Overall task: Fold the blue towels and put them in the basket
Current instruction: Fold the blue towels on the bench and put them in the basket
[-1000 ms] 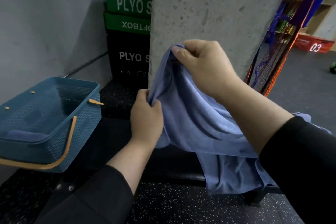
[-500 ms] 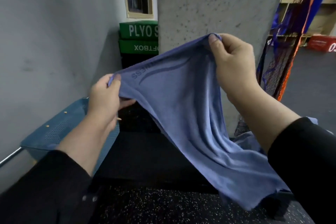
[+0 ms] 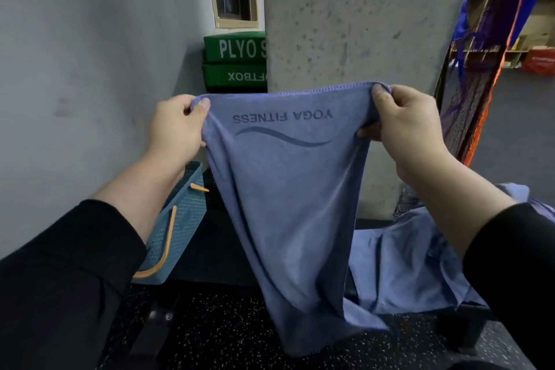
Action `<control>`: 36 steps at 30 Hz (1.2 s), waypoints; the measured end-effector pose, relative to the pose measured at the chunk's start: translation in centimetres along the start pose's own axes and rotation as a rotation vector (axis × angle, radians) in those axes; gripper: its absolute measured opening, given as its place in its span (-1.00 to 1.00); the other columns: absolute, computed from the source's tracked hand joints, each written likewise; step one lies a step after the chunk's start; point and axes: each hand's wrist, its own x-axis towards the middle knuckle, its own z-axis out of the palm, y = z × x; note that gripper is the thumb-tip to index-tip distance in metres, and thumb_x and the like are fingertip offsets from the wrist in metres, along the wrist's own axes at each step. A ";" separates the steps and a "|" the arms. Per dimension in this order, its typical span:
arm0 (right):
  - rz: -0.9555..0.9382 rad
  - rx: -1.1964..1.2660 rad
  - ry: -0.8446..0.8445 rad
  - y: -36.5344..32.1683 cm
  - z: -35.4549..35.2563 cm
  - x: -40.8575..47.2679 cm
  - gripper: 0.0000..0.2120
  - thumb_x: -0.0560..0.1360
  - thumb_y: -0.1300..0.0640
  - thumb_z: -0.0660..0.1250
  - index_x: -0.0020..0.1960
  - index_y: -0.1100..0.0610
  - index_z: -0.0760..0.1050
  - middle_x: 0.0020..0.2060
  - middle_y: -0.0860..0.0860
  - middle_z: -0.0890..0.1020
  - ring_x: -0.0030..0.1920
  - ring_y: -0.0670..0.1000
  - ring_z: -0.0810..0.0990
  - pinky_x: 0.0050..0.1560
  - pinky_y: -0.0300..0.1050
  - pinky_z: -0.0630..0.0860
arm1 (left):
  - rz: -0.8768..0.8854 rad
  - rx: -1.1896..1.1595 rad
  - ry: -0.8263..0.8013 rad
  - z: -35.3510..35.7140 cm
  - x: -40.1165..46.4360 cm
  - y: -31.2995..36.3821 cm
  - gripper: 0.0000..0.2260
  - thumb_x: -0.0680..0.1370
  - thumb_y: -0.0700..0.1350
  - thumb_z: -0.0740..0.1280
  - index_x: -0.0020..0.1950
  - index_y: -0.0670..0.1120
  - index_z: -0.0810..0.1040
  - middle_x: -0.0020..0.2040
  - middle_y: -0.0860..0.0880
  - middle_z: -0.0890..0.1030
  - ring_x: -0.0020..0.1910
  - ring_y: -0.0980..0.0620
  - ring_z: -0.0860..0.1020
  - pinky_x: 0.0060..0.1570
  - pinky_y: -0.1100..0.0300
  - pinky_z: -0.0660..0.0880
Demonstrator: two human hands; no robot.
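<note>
Nearest, the left hand and right hand each pinch a top corner of a blue "YOGA FITNESS" towel hanging spread between them, above more blue towels heaped lower right, the teal basket lower left, green plyo boxes beyond.

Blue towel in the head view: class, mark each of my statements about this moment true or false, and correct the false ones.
1. Both hands pinch the top corners of the blue towel. True: left hand, right hand.
2. The towel's print reads upside down. True.
3. The teal basket lies to the person's right. False: it lies to the left.
4. The held towel is already folded. False: it hangs open in one layer.
5. More blue cloth lies low on the right. True.
</note>
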 end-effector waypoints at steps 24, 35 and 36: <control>0.235 -0.769 -0.633 24.5 10.3 1.7 -0.42 0.57 -0.04 0.38 0.51 0.12 0.35 0.41 0.09 0.50 0.38 0.10 0.49 0.31 -0.09 0.39 | -0.180 0.584 -0.754 14.3 -1.8 -21.1 -0.49 0.67 0.03 0.25 0.59 -0.09 0.27 0.51 -0.14 0.41 0.46 -0.11 0.41 0.39 0.06 0.38; 0.156 -1.096 -1.185 31.6 9.8 -10.4 -0.27 0.68 -0.19 0.00 0.63 0.18 -0.22 0.62 0.05 -0.22 0.62 0.02 -0.18 0.60 -0.02 -0.12 | -0.076 1.025 -1.270 14.0 -11.9 -27.7 -0.33 0.67 0.28 -0.06 0.65 0.01 -0.23 0.63 0.10 -0.29 0.60 0.13 -0.29 0.55 -0.23 -0.22; 0.143 -1.098 -1.177 32.1 9.9 -10.0 -0.28 0.69 -0.19 0.00 0.63 0.17 -0.22 0.62 0.05 -0.22 0.62 0.02 -0.18 0.60 -0.01 -0.13 | -0.080 1.018 -1.255 14.3 -11.5 -28.1 -0.33 0.67 0.28 -0.06 0.65 0.01 -0.23 0.63 0.10 -0.29 0.60 0.13 -0.29 0.55 -0.23 -0.22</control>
